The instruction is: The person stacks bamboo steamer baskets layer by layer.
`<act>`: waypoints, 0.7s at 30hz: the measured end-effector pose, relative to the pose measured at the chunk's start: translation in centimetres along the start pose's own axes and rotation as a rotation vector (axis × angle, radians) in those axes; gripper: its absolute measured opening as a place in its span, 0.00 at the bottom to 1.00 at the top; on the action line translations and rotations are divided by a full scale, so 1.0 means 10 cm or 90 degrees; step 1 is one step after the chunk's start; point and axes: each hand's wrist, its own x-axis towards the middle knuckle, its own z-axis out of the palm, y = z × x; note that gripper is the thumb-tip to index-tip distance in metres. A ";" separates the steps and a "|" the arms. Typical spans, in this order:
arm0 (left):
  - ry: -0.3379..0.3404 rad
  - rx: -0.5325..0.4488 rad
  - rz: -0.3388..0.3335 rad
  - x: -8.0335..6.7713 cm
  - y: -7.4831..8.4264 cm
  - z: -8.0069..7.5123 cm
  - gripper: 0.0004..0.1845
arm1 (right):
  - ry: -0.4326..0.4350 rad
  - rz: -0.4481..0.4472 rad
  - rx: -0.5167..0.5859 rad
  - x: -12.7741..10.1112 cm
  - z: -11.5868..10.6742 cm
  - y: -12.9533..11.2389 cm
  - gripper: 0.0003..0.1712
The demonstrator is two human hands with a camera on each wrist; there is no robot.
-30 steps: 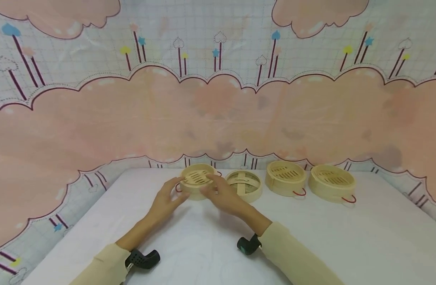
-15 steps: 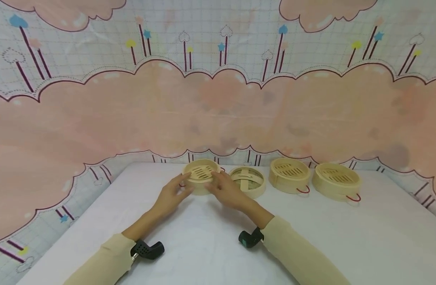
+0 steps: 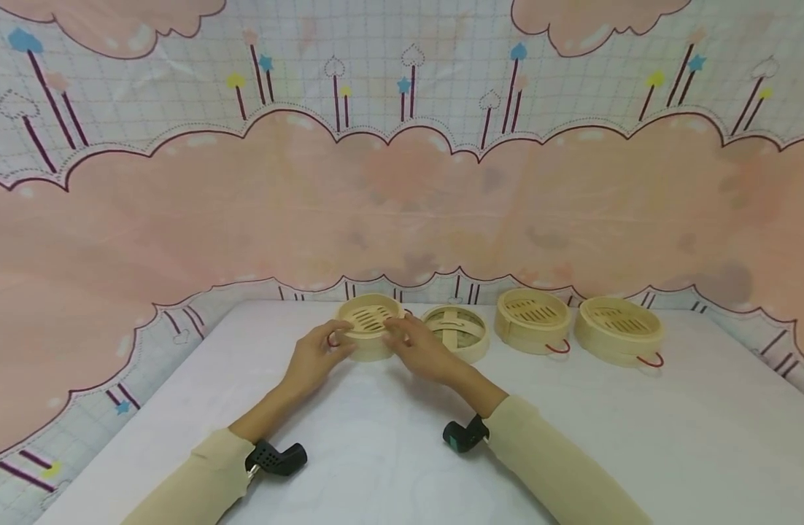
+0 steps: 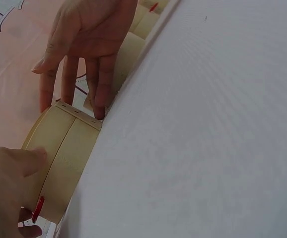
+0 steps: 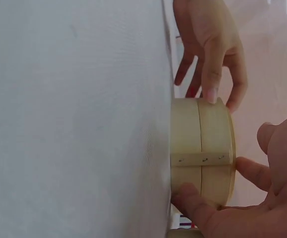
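Observation:
A small round pale bamboo steamer (image 3: 369,335) with a slotted top stands at the back of the white table. A seam runs round its wall (image 5: 185,129). My left hand (image 3: 313,357) holds its left side, thumb against the front wall, other fingers partly hidden behind, near a red loop handle (image 4: 37,208). On the opposite side my right hand (image 3: 424,351) holds it, one digit low on the wall and another at the top rim. One right digit (image 5: 265,136) stands clear of the basket. Just right of it is another round bamboo piece (image 3: 456,334) with crossed strips.
Two more slotted bamboo steamers, one in the middle right (image 3: 533,322) and one farther right (image 3: 619,330), stand in the same row, each with a red loop handle. A printed cloth backdrop (image 3: 402,211) rises right behind the row. Black wrist cameras hang below both sleeves.
The head view has shifted slightly. Both hands stay at the same bamboo steamer, with only small finger movements; it shows no clear move on the table.

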 end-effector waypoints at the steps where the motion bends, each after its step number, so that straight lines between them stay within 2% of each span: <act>1: 0.009 0.000 0.001 0.01 0.01 0.00 0.19 | 0.001 -0.007 0.002 0.00 -0.01 0.01 0.25; 10: 0.043 -0.041 0.011 0.04 0.02 0.01 0.15 | 0.017 -0.034 -0.001 -0.01 -0.08 0.03 0.20; 16: 0.013 -0.060 -0.038 0.04 0.02 -0.09 0.15 | 0.014 -0.029 0.001 0.02 -0.11 0.03 0.19; 21: -0.008 -0.078 -0.013 0.03 0.06 -0.19 0.14 | 0.022 -0.053 0.014 0.02 -0.16 0.04 0.19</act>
